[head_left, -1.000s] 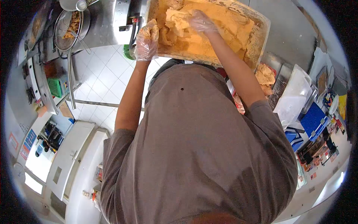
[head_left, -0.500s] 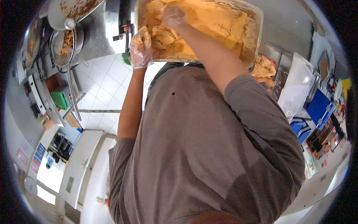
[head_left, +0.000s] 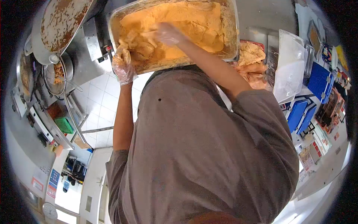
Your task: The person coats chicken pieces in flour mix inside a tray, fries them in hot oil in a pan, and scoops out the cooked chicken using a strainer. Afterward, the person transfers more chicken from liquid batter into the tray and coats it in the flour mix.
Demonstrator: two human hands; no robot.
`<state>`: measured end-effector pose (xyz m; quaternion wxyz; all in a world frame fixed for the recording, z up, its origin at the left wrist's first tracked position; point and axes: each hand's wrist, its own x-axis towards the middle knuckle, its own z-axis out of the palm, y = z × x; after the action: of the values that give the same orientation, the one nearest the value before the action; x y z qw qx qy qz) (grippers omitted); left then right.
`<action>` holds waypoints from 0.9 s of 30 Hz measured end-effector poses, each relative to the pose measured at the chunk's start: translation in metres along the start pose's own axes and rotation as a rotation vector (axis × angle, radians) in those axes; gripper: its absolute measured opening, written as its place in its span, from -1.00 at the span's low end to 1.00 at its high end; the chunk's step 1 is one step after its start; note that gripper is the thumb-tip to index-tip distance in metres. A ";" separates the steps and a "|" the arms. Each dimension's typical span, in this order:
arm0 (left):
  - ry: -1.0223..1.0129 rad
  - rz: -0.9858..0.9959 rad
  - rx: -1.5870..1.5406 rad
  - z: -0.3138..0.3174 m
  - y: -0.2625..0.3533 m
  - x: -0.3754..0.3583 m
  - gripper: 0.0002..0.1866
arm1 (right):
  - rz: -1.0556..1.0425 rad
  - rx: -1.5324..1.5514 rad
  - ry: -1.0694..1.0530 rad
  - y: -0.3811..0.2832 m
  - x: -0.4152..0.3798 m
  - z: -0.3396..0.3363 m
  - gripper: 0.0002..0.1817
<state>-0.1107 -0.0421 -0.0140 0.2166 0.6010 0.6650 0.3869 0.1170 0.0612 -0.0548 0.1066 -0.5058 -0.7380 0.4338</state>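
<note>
A deep rectangular tub (head_left: 235, 22) lies in front of me, holding orange powder (head_left: 179, 13) and several powder-coated pieces that look like meat (head_left: 143, 48). My left hand (head_left: 125, 67), in a clear plastic glove with orange powder on its fingers, is curled over the tub's near left corner. Inside the tub, my right hand (head_left: 167, 34), also gloved, is low over the powder, just right of the coated pieces. Motion smears its fingers, and I cannot tell whether they grip a piece.
Raw-looking meat (head_left: 251, 59) is piled in a red-edged tray right of the tub, beside a translucent plastic container (head_left: 291, 67). At the left stand a wire strainer (head_left: 56, 76) with brown bits and a large crumb-stained pan (head_left: 61, 26). Blue folding chairs (head_left: 298, 112) are farther right.
The view has shifted, so the tub appears farther left. Within the tub, my right hand has moved rightward and closer to me. My left hand stays at the near left corner.
</note>
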 end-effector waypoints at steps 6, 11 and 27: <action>-0.016 -0.088 -0.158 0.002 0.003 -0.001 -0.69 | 0.186 -0.391 0.283 0.085 -0.061 -0.036 -0.75; -0.005 -0.098 -0.203 0.006 -0.007 -0.003 -0.69 | -0.060 -0.585 0.022 0.093 -0.059 -0.023 -0.72; 0.007 -0.026 -0.038 0.006 -0.020 -0.005 -0.70 | 0.193 -0.758 -0.030 0.103 -0.129 -0.065 -0.65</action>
<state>-0.1178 -0.0450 -0.0341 0.2308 0.5867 0.6660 0.3987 0.2834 -0.0011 -0.0563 -0.1401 -0.5700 -0.7964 0.1460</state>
